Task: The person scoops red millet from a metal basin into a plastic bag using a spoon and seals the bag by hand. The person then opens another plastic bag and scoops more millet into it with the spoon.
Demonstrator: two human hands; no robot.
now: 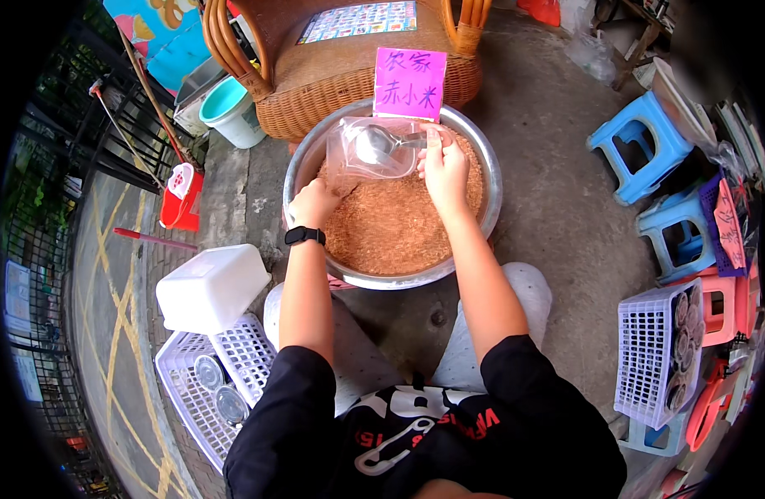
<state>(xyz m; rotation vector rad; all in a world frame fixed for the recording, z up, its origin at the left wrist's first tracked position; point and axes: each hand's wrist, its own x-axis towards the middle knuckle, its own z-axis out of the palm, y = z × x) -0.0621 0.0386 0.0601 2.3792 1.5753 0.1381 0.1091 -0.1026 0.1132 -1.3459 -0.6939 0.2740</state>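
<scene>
A wide metal basin (493, 191) full of reddish-brown grain (382, 229) stands between my knees. My right hand (446, 170) is closed around the handle of a shiny metal scoop (376, 145). Its fingers also touch the edge of a clear, squarish plastic container (343, 154), which is tilted over the grain with the scoop's bowl against or inside it. My left hand (314, 203), a black watch on its wrist, is at the basin's left side with its fingers curled down at the grain. Whatever those fingertips hold is hidden.
A pink sign (410, 83) stands at the basin's far rim, before a wicker chair (357, 104). To my left are a white tub (212, 287), a lavender basket (183, 366) and a red bucket (181, 200). Blue stools (644, 141) and another basket (644, 358) line the right.
</scene>
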